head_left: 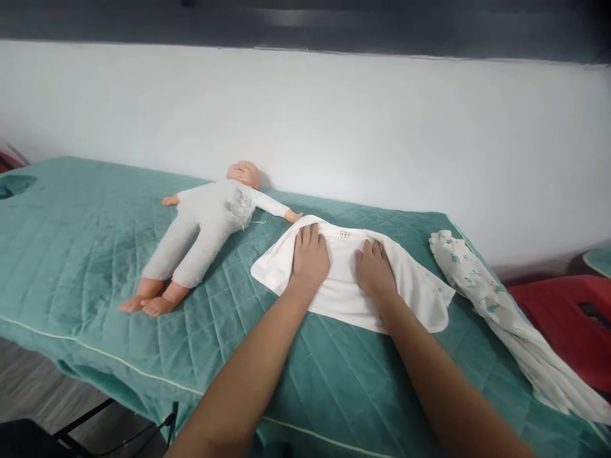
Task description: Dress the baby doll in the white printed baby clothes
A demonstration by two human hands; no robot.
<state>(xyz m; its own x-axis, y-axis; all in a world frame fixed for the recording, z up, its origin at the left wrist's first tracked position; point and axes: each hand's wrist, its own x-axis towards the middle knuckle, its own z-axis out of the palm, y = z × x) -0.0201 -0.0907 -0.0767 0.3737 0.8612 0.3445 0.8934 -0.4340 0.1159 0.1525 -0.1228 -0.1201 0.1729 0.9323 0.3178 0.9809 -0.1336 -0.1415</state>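
A white baby top (344, 280) lies spread open on the green quilted cover (214, 356), its small printed neck label (345, 235) at the far edge. My left hand (311, 254) rests flat on the cloth just inside its left flap, fingers stretched out and pointing away from me. On the other side, my right hand (375, 264) presses on the top with its fingers extended, their tips near the right flap's fold and partly hidden. Left of the top, a baby doll (205, 213) with a white cloth body lies on its back, one hand close to the top's edge.
A folded white printed cloth (482, 292) runs along the right edge of the covered surface. Beyond that edge is a red item (568, 312). A white wall (382, 133) stands behind; black metal bars (86, 416) are at lower left.
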